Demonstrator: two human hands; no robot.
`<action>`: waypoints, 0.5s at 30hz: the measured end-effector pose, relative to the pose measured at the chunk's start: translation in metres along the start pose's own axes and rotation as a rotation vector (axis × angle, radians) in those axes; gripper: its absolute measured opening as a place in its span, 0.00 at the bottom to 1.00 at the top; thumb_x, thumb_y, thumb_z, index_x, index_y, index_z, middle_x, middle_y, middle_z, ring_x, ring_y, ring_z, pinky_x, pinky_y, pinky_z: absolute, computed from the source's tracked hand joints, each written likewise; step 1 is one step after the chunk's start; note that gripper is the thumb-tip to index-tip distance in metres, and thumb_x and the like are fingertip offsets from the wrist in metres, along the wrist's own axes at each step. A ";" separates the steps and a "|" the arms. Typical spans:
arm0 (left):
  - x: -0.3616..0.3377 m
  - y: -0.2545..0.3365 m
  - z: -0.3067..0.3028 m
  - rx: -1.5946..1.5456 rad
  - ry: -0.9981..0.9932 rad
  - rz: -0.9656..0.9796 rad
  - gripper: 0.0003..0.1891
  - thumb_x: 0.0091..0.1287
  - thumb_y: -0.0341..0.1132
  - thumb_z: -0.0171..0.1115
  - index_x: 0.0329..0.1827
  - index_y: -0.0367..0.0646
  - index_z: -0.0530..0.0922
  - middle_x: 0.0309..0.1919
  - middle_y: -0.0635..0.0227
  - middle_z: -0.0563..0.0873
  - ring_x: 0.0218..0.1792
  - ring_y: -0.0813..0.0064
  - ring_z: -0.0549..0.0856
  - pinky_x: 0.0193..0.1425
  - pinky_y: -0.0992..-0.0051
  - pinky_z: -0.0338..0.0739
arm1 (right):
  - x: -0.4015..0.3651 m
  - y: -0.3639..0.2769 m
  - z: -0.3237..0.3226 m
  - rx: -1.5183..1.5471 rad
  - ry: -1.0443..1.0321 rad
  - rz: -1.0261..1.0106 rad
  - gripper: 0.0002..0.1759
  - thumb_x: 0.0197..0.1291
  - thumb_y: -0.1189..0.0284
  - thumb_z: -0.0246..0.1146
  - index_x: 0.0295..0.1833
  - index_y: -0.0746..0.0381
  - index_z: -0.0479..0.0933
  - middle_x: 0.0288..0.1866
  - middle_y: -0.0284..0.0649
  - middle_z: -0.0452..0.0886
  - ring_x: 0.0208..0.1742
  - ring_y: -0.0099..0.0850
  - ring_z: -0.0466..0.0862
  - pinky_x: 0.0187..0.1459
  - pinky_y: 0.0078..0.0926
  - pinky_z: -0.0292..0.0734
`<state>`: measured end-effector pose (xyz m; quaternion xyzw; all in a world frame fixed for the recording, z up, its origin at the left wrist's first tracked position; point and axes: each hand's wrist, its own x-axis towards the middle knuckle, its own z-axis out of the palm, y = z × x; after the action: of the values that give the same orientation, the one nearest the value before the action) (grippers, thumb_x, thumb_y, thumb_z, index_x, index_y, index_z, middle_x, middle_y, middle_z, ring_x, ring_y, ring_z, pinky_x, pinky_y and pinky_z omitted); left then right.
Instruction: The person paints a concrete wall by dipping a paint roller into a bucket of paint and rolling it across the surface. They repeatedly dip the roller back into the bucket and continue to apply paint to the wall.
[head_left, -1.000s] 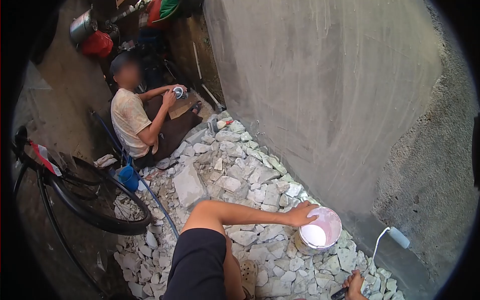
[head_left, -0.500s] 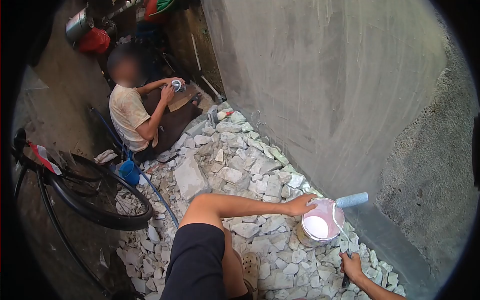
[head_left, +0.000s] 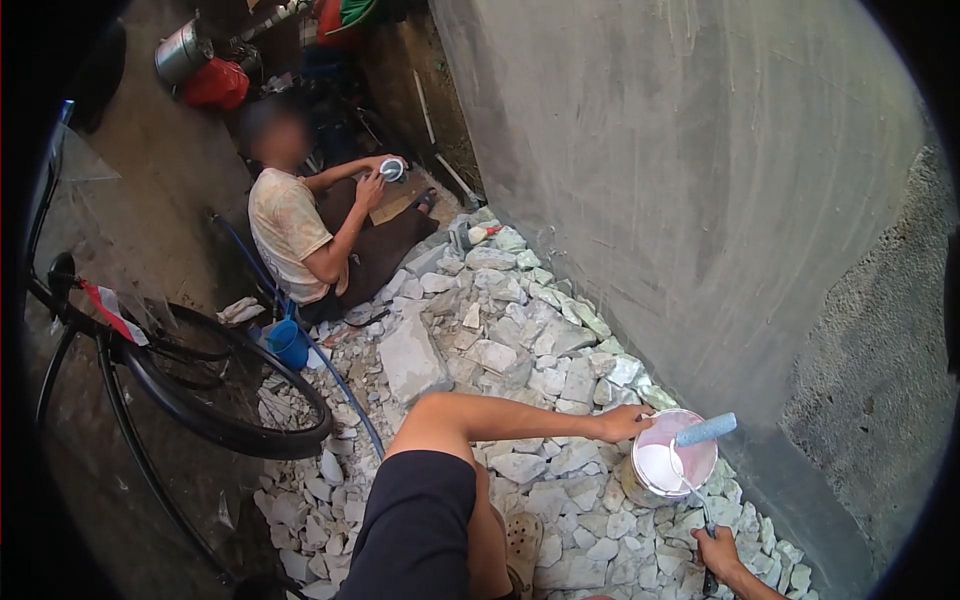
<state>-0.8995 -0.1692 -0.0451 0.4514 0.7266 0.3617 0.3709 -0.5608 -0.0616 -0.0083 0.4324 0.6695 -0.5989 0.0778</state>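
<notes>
My left hand [head_left: 624,423] grips the rim of a round paint bucket [head_left: 637,487], fingers closed at its upper left edge. White paint [head_left: 656,468] lies inside, and the bucket's inner wall is tinted pink. In my right hand [head_left: 718,552] is the dark handle of a paint roller [head_left: 706,430]. Its light blue sleeve overlaps the bucket's mouth on the wall side, and the bent metal rod crosses the near rim. The bucket stands on broken stone rubble [head_left: 545,465] beside the grey plastered wall [head_left: 650,180].
Another person [head_left: 300,235] sits on the far left, holding a small container [head_left: 392,170]. A brush with a red handle [head_left: 482,234] lies on the rubble. To my left are a bicycle wheel [head_left: 215,420], a blue bucket [head_left: 288,345] and a blue hose [head_left: 350,400].
The roller sleeve has come in from beyond the bucket's rim to over its mouth. My left hand keeps its grip on the bucket. The whole scene has shifted right in view.
</notes>
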 end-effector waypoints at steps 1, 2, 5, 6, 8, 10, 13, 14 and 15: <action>0.001 -0.001 0.001 -0.007 0.003 0.014 0.25 0.71 0.49 0.52 0.62 0.37 0.72 0.35 0.54 0.85 0.36 0.65 0.85 0.44 0.68 0.77 | -0.001 -0.002 -0.001 -0.032 0.001 -0.018 0.17 0.62 0.69 0.61 0.21 0.63 0.70 0.13 0.35 0.69 0.12 0.26 0.68 0.17 0.29 0.63; 0.003 -0.004 0.002 -0.010 0.003 0.017 0.25 0.71 0.49 0.52 0.62 0.37 0.72 0.35 0.54 0.85 0.36 0.65 0.85 0.44 0.68 0.77 | -0.001 -0.004 -0.001 -0.065 0.004 -0.036 0.17 0.62 0.69 0.60 0.21 0.63 0.70 0.13 0.35 0.68 0.12 0.26 0.67 0.17 0.29 0.63; 0.004 -0.008 0.003 -0.003 0.003 0.038 0.25 0.71 0.48 0.52 0.63 0.37 0.71 0.32 0.57 0.84 0.32 0.68 0.84 0.38 0.69 0.77 | 0.000 -0.004 -0.001 -0.053 -0.016 0.017 0.18 0.62 0.69 0.60 0.20 0.62 0.69 0.13 0.35 0.68 0.13 0.26 0.67 0.17 0.29 0.62; 0.002 -0.006 0.002 -0.035 -0.016 0.008 0.25 0.71 0.48 0.52 0.63 0.38 0.71 0.31 0.59 0.84 0.31 0.70 0.83 0.35 0.70 0.76 | 0.001 -0.002 -0.001 -0.053 -0.015 0.020 0.18 0.62 0.69 0.60 0.20 0.62 0.69 0.13 0.35 0.68 0.13 0.26 0.67 0.17 0.29 0.62; 0.001 -0.004 0.002 -0.067 -0.035 -0.023 0.25 0.71 0.48 0.52 0.63 0.38 0.70 0.29 0.60 0.83 0.29 0.72 0.82 0.32 0.71 0.76 | 0.004 0.001 -0.002 -0.032 -0.036 0.056 0.18 0.62 0.69 0.60 0.19 0.61 0.68 0.13 0.34 0.68 0.13 0.26 0.67 0.17 0.29 0.62; 0.002 -0.007 0.003 -0.083 -0.038 0.000 0.25 0.71 0.47 0.52 0.64 0.38 0.70 0.28 0.62 0.82 0.26 0.74 0.81 0.29 0.72 0.75 | 0.004 0.002 -0.001 -0.005 -0.049 0.063 0.18 0.62 0.70 0.60 0.19 0.61 0.67 0.13 0.34 0.67 0.12 0.26 0.66 0.17 0.29 0.62; -0.004 0.003 -0.001 -0.098 -0.064 -0.029 0.25 0.72 0.47 0.51 0.64 0.38 0.69 0.29 0.63 0.81 0.25 0.74 0.81 0.29 0.72 0.75 | 0.007 0.007 -0.002 0.036 -0.069 0.065 0.18 0.63 0.70 0.59 0.20 0.60 0.67 0.13 0.33 0.66 0.12 0.25 0.65 0.17 0.29 0.62; -0.004 0.004 -0.001 -0.098 -0.063 -0.029 0.25 0.72 0.47 0.51 0.64 0.38 0.69 0.29 0.63 0.81 0.25 0.74 0.81 0.29 0.72 0.75 | 0.008 0.008 -0.002 0.050 -0.076 0.059 0.18 0.63 0.70 0.59 0.20 0.60 0.67 0.13 0.32 0.66 0.12 0.25 0.64 0.17 0.29 0.62; -0.005 0.005 0.000 -0.113 -0.066 -0.050 0.26 0.72 0.47 0.51 0.65 0.38 0.68 0.30 0.63 0.81 0.25 0.75 0.80 0.28 0.73 0.75 | 0.008 0.008 -0.002 0.049 -0.077 0.059 0.18 0.63 0.70 0.59 0.20 0.60 0.67 0.13 0.32 0.66 0.12 0.25 0.64 0.17 0.29 0.62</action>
<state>-0.8963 -0.1720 -0.0396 0.4231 0.7033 0.3777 0.4285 -0.5592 -0.0565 -0.0187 0.4306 0.6380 -0.6288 0.1105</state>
